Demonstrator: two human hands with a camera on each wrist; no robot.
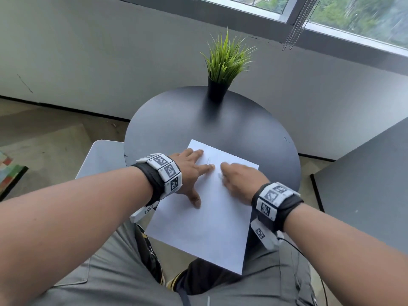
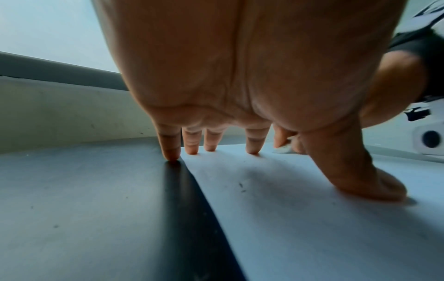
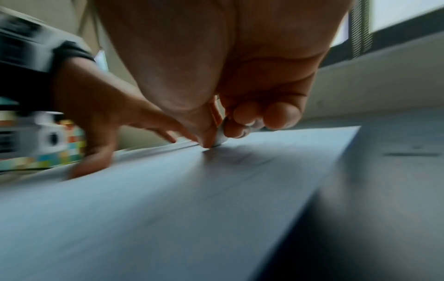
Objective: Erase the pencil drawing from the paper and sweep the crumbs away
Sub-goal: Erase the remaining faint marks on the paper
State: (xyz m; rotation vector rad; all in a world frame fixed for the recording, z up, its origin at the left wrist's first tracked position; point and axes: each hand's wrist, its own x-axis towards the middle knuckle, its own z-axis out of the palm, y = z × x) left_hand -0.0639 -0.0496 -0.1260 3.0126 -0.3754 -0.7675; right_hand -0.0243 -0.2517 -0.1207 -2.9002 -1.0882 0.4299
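Round dark table (image 1: 176, 120) by the window, erasing under way, sweeping not begun.

From the head view, white paper (image 1: 205, 217) lies at 6 o'clock of the table, its near edge overhanging the lap, with a potted grass plant (image 1: 225, 62) at 12; the left hand (image 1: 187, 173) presses flat with fingers spread, the right hand (image 1: 240, 180) is blurred just beside it at 3 o'clock, and a faint pencil line (image 1: 208, 160) remains near the sheet's far edge. From the left wrist, straight fingertips (image 2: 252, 150) pin the sheet, the little finger on bare table, and a few dark crumbs (image 2: 241, 187) lie under the palm. From the right wrist, thumb and curled fingers clamp a small white eraser (image 3: 220, 137) against the paper. My reading: most marks look gone, some rubbing and all the sweeping remain.
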